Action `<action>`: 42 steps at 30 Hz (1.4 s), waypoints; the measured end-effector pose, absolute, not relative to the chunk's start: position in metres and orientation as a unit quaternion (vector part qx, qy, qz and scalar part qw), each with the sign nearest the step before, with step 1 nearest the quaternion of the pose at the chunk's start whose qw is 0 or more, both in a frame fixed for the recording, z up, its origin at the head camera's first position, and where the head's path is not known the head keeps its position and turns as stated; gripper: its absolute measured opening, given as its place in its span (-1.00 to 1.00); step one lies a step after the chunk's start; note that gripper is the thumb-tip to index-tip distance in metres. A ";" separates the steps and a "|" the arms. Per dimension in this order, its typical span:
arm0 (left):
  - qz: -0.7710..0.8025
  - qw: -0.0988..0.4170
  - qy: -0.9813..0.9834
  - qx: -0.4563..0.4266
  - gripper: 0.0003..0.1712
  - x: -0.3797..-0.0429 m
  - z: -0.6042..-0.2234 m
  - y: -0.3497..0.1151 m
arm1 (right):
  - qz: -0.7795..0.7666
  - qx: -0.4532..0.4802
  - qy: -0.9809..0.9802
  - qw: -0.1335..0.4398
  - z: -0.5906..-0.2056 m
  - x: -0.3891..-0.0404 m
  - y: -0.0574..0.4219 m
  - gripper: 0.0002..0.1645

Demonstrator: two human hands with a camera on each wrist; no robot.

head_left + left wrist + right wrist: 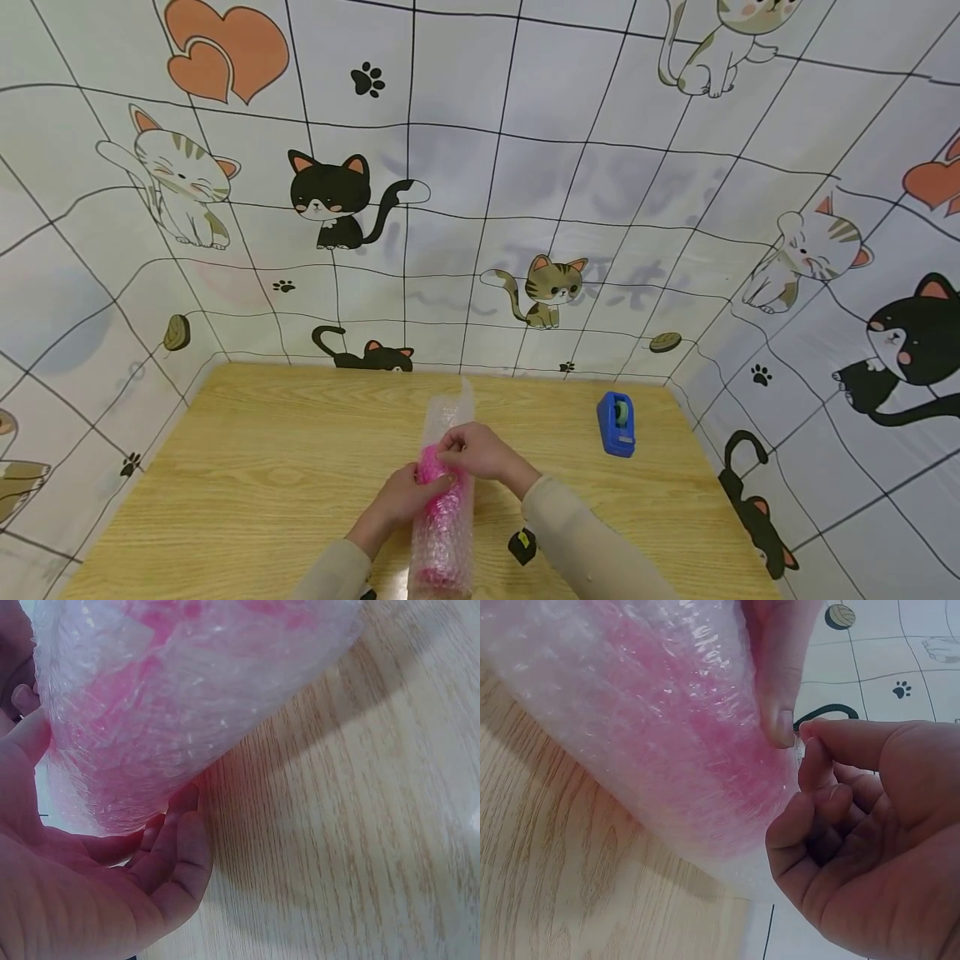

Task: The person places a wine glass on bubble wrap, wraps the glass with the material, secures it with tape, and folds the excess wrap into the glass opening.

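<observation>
A long bundle in clear bubble wrap [442, 542], with something pink showing through it, lies lengthwise on the wooden table. The empty-looking end of the wrap [447, 410] extends beyond the hands. My left hand [402, 502] grips the bundle from the left, thumb on top; in the left wrist view its fingers [184, 855] curl along the underside. Just beyond the left thumb, my right hand [480, 452] pinches with thumb and forefinger at the bundle's upper side. In the right wrist view a small clear bit shows at the pinch, too small to identify.
A blue tape dispenser [617, 425] stands at the back right of the table [300, 450]. Beside the right forearm lies a small black object with a yellow-green mark [522, 546]. Cat-printed white cloth [450, 167] surrounds the table at the back and sides.
</observation>
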State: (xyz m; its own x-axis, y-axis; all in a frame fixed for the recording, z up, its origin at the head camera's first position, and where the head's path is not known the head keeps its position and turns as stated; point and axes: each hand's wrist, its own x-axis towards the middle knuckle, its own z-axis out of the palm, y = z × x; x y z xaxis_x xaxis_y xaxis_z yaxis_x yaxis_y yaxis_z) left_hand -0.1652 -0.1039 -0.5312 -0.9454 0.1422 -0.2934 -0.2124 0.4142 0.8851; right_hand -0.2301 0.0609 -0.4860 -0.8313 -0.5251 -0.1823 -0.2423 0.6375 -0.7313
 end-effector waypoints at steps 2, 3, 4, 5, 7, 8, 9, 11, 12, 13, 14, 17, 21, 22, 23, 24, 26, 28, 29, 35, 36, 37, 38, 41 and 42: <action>0.538 0.163 0.827 -0.023 -0.10 -0.165 -0.530 -0.104 | -0.352 -0.224 0.890 0.182 -0.488 -0.230 0.060 -0.88; 0.537 0.162 0.827 -0.024 -0.10 -0.165 -0.530 -0.104 | -0.345 -0.227 0.893 0.177 -0.488 -0.230 0.060 -0.88; 0.536 0.161 0.828 -0.026 -0.08 -0.165 -0.531 -0.104 | -0.337 -0.230 0.897 0.171 -0.489 -0.230 0.059 -0.88; 0.535 0.161 0.829 -0.027 -0.08 -0.165 -0.531 -0.104 | -0.329 -0.231 0.900 0.167 -0.489 -0.230 0.059 -0.89; 0.535 0.161 0.829 -0.029 -0.05 -0.165 -0.532 -0.103 | -0.313 -0.235 0.907 0.158 -0.489 -0.229 0.058 -0.90; 0.538 0.162 0.827 -0.030 -0.05 -0.165 -0.532 -0.103 | -0.306 -0.237 0.909 0.154 -0.489 -0.229 0.057 -0.90; 0.540 0.164 0.825 -0.031 -0.04 -0.165 -0.533 -0.103 | -0.300 -0.241 0.911 0.151 -0.489 -0.229 0.056 -0.90; 0.543 0.164 0.823 -0.033 -0.02 -0.165 -0.533 -0.103 | -0.291 -0.248 0.913 0.145 -0.489 -0.228 0.056 -0.90; 0.544 0.164 0.822 -0.034 -0.02 -0.165 -0.533 -0.103 | -0.286 -0.252 0.914 0.142 -0.489 -0.228 0.055 -0.91; 0.543 0.164 0.823 -0.035 -0.03 -0.165 -0.534 -0.102 | -0.283 -0.253 0.914 0.140 -0.489 -0.227 0.055 -0.92; 0.543 0.164 0.823 -0.035 -0.03 -0.165 -0.534 -0.102 | -0.281 -0.253 0.915 0.138 -0.489 -0.227 0.055 -0.93; 0.539 0.160 0.826 -0.038 -0.04 -0.165 -0.535 -0.102 | -0.273 -0.249 0.919 0.134 -0.489 -0.227 0.055 -0.96; 0.533 0.162 0.829 -0.043 -0.03 -0.165 -0.536 -0.101 | -0.269 -0.234 0.924 0.136 -0.491 -0.226 0.055 -0.87; 0.531 0.162 0.830 -0.043 -0.03 -0.165 -0.536 -0.101 | -0.268 -0.229 0.926 0.137 -0.492 -0.226 0.054 -0.85; 0.530 0.162 0.831 -0.045 -0.03 -0.165 -0.536 -0.100 | -0.266 -0.225 0.927 0.138 -0.492 -0.226 0.054 -0.83; 0.530 0.162 0.831 -0.046 -0.03 -0.165 -0.536 -0.100 | -0.264 -0.220 0.929 0.138 -0.492 -0.226 0.053 -0.81; 0.530 0.160 0.832 -0.046 -0.02 -0.164 -0.535 -0.100 | -0.260 -0.211 0.932 0.136 -0.491 -0.224 0.052 -0.78; 0.528 0.158 0.833 -0.047 -0.01 -0.165 -0.535 -0.100 | -0.255 -0.202 0.937 0.130 -0.489 -0.223 0.051 -0.73; 0.528 0.158 0.833 -0.048 -0.01 -0.165 -0.535 -0.100 | -0.251 -0.196 0.939 0.127 -0.489 -0.222 0.050 -0.71; 0.527 0.157 0.833 -0.055 0.01 -0.165 -0.536 -0.100 | -0.233 -0.158 0.952 0.117 -0.484 -0.218 0.047 -0.59; 0.526 0.161 0.833 -0.056 0.02 -0.165 -0.536 -0.100 | -0.232 -0.152 0.954 0.115 -0.483 -0.218 0.047 -0.58; 0.527 0.161 0.832 -0.059 0.03 -0.165 -0.536 -0.100 | -0.231 -0.147 0.955 0.113 -0.482 -0.217 0.047 -0.57; 0.528 0.161 0.832 -0.060 0.04 -0.165 -0.536 -0.099 | -0.231 -0.140 0.956 0.113 -0.481 -0.217 0.047 -0.56; 0.525 0.157 0.834 -0.059 0.04 -0.165 -0.535 -0.100 | -0.239 -0.125 0.956 0.116 -0.480 -0.215 0.048 -0.61; 0.524 0.156 0.835 -0.058 0.03 -0.165 -0.536 -0.100 | -0.241 -0.121 0.956 0.116 -0.480 -0.215 0.048 -0.64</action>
State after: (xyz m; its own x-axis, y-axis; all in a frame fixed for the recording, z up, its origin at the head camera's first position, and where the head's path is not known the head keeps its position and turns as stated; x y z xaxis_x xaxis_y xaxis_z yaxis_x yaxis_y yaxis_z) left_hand -0.1655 -0.1002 -0.5356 -0.9447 0.0675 -0.3210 -0.2597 0.4440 0.8576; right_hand -0.2151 0.0481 -0.4801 -0.9436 -0.2877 -0.1639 -0.1756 0.8544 -0.4890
